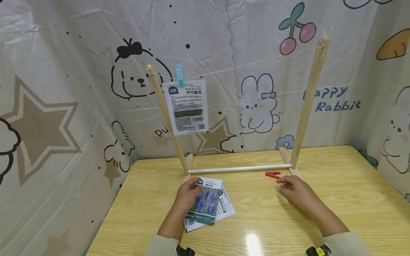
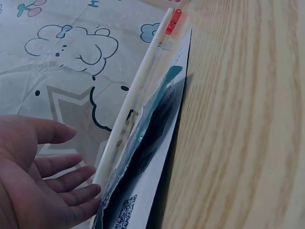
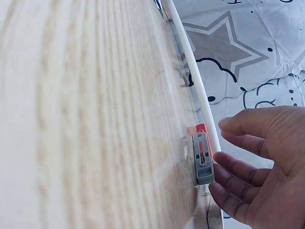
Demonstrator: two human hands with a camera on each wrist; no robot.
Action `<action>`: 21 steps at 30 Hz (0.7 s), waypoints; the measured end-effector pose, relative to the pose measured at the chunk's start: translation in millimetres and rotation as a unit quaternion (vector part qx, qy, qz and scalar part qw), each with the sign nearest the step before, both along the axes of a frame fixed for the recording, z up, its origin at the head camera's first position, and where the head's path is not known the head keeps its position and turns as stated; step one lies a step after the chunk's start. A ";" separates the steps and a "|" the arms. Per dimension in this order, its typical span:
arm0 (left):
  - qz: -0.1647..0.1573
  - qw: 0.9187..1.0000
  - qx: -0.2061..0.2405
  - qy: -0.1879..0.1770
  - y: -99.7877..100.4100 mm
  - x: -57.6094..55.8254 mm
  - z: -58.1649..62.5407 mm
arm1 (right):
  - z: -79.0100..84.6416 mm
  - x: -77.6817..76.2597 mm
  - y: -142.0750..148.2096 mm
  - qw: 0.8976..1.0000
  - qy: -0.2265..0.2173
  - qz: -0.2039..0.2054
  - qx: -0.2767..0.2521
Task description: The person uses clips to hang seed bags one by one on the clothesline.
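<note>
Looking down at a table (image 1: 256, 209) with yellow wood grain, shining with one bright patch well in front of the white bar (image 1: 240, 168). Behind this bar, facing a wrinkled pale cloth (image 1: 211, 42), printed with stars, cherries and a rabbit. Behind the bar's right end, reading on it "Happy Rabbit", with the first letter partly covered by a wooden post (image 1: 307, 106).

Above the bar's left end, seeing a white packet (image 1: 190, 99) hanging from a string (image 1: 256, 63) by a blue clip (image 1: 179, 74), and reading "Ping Ye Zi Su" and "平叶紫苏". In front of the same end, finding a lavender packet (image 1: 206, 202), marked "薰衣草", lying across a second packet (image 1: 229, 208).

At the lavender packet, having the left hand (image 1: 187, 195) loosely spread, thumb apart; not being able to tell about touching. Before the bar's right end, having the right hand (image 1: 294, 192) half-wide, close beside a red clip (image 1: 272, 174) and a grey clip (image 3: 203, 164).
</note>
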State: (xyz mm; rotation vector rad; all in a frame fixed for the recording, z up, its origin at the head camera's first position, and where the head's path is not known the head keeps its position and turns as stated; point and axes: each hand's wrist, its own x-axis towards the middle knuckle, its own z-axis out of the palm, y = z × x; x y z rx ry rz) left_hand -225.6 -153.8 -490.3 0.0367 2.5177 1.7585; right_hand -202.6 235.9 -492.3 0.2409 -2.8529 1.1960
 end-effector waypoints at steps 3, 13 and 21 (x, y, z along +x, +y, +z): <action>-0.005 1.000 0.003 0.006 -0.1 -0.3 -1.2 | -2.2 -1.5 -0.3 1.000 0.001 -0.001 0.013; -0.006 1.000 -0.009 -0.001 -5.5 0.0 -1.4 | -4.4 -5.8 0.6 0.999 -0.003 -0.008 0.044; -0.011 0.991 -0.128 0.023 -0.5 2.2 -3.3 | -3.7 -5.3 0.3 0.998 -0.010 -0.004 0.054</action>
